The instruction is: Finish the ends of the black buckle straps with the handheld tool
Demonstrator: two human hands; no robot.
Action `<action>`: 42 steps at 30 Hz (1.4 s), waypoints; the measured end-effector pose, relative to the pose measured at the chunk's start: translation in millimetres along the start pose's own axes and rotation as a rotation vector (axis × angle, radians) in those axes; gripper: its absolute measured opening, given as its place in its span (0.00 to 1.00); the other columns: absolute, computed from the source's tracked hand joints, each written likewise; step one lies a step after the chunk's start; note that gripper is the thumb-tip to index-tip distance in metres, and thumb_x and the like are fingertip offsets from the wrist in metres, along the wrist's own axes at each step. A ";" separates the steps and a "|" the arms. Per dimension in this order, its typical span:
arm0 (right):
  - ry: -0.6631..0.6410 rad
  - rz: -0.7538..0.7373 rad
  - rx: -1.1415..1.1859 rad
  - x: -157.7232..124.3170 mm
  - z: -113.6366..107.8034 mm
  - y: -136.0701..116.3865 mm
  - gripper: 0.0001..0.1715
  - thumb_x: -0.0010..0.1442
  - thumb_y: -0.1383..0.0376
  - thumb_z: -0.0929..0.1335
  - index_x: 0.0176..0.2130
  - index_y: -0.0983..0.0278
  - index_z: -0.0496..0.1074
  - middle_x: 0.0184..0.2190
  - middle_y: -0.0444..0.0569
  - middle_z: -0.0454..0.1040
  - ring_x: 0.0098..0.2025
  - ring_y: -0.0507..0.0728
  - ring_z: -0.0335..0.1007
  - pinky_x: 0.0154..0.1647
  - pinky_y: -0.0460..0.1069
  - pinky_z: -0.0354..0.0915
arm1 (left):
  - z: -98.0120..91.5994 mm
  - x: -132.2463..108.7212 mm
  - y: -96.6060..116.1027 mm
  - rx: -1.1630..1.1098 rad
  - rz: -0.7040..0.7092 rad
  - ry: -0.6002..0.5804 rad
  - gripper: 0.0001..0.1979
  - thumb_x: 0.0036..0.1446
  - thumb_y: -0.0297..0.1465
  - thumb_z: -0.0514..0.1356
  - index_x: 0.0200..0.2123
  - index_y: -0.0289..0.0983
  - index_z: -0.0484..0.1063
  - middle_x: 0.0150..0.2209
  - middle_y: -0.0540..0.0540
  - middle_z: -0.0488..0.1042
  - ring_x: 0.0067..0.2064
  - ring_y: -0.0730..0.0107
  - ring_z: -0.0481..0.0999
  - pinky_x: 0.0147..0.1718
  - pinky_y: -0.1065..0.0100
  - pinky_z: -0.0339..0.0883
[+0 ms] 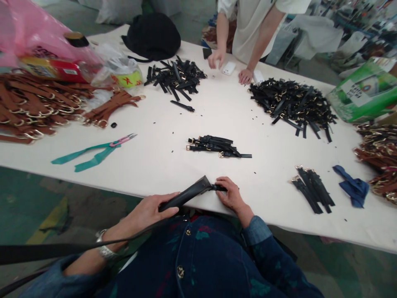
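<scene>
My left hand (156,209) is wrapped round a broad black strap (187,193) at the table's near edge. Long black bands trail from that side over my wrist to the left. My right hand (230,193) is closed on a small black buckle strap (219,188) at the strap's far end, and the fingers partly cover it. Just beyond my hands lies a small bundle of black buckle straps (214,145). Further right on the table is another group of black straps (314,188), with a dark blue cloth (353,186) beside it.
Pliers with teal-wrapped handles (96,155) lie at left, near brown straps (37,99). Two piles of black straps (180,76) (291,103) and a black cap (151,37) sit farther back. Across the white table (149,165) a person (254,29) leans on it.
</scene>
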State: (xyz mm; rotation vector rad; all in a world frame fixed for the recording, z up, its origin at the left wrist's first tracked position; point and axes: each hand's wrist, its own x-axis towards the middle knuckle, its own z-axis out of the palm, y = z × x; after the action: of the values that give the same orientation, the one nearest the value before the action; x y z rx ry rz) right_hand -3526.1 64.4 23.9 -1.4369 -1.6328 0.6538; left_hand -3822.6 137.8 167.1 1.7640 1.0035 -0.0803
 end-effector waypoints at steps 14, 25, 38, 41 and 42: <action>-0.015 0.043 0.007 0.8 -2.7 -1.6 0.23 0.49 0.73 0.67 0.46 0.61 0.73 0.48 0.54 0.73 0.50 0.59 0.71 0.53 0.57 0.70 | 18.4 -3.9 15.4 0.362 -0.106 0.076 0.29 0.59 0.45 0.54 0.63 0.44 0.66 0.59 0.45 0.72 0.57 0.49 0.73 0.57 0.56 0.64; -0.010 0.031 -0.025 0.0 -0.7 -3.2 0.20 0.51 0.71 0.67 0.45 0.61 0.74 0.47 0.54 0.73 0.49 0.59 0.71 0.54 0.57 0.69 | 11.6 -3.4 0.6 0.051 0.005 0.111 0.28 0.61 0.46 0.55 0.62 0.43 0.67 0.56 0.51 0.75 0.56 0.53 0.74 0.56 0.63 0.64; -0.017 0.033 -0.019 -0.8 0.7 -0.2 0.17 0.55 0.68 0.68 0.46 0.61 0.73 0.48 0.55 0.72 0.51 0.60 0.70 0.55 0.59 0.68 | 14.3 4.7 -0.3 -0.046 0.016 0.088 0.28 0.60 0.47 0.56 0.61 0.44 0.68 0.49 0.50 0.80 0.50 0.51 0.76 0.55 0.61 0.64; -0.021 0.042 -0.038 -2.7 0.4 -0.5 0.20 0.55 0.69 0.68 0.49 0.60 0.72 0.52 0.55 0.69 0.53 0.60 0.68 0.56 0.59 0.68 | 12.6 4.5 -2.6 -0.083 0.023 0.095 0.28 0.59 0.47 0.56 0.59 0.43 0.70 0.48 0.50 0.80 0.50 0.51 0.76 0.55 0.61 0.64; -0.018 0.047 -0.063 -2.9 -0.4 -1.8 0.20 0.55 0.69 0.68 0.49 0.60 0.71 0.52 0.56 0.68 0.54 0.61 0.67 0.56 0.59 0.67 | 11.4 1.9 -4.9 -0.095 0.017 0.088 0.28 0.59 0.47 0.56 0.59 0.43 0.70 0.48 0.50 0.80 0.51 0.51 0.75 0.56 0.61 0.64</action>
State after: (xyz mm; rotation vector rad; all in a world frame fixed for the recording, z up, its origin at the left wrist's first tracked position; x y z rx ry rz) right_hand -3526.8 61.2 24.9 -1.5229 -1.6508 0.6483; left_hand -3820.1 130.1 157.5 1.7009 1.0388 0.0557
